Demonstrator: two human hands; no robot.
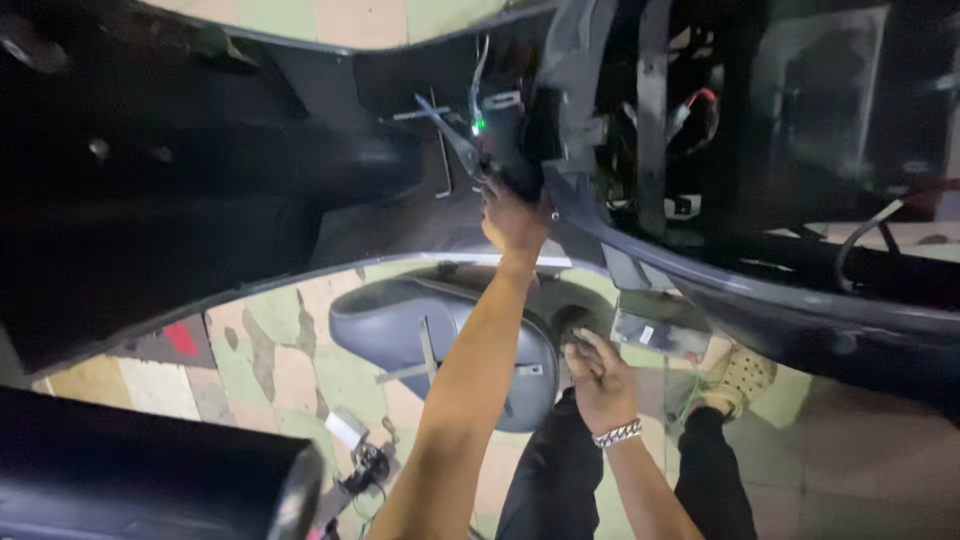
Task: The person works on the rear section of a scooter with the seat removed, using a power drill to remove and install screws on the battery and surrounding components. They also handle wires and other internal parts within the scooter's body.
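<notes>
While a grey moulded cover (400, 325) with a metal bracket lies on the patchy tiled floor (270, 365) at the left, the left hand (513, 222) reaches up under the dark scooter body panel (700, 270), its fingers closed on a black part (500, 172) beside the wiring, near a small green light (478, 126). To the right and lower, the right hand (600, 378), a metal bracelet (617, 433) on its wrist, curls its fingers around a small dark object (577, 343) that cannot be made out.

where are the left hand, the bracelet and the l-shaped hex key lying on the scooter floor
left hand (513, 222), head view, back of the hand
bracelet (617, 433), head view, metal links across the right wrist
l-shaped hex key (443, 160), head view, middle of its long shank
</notes>
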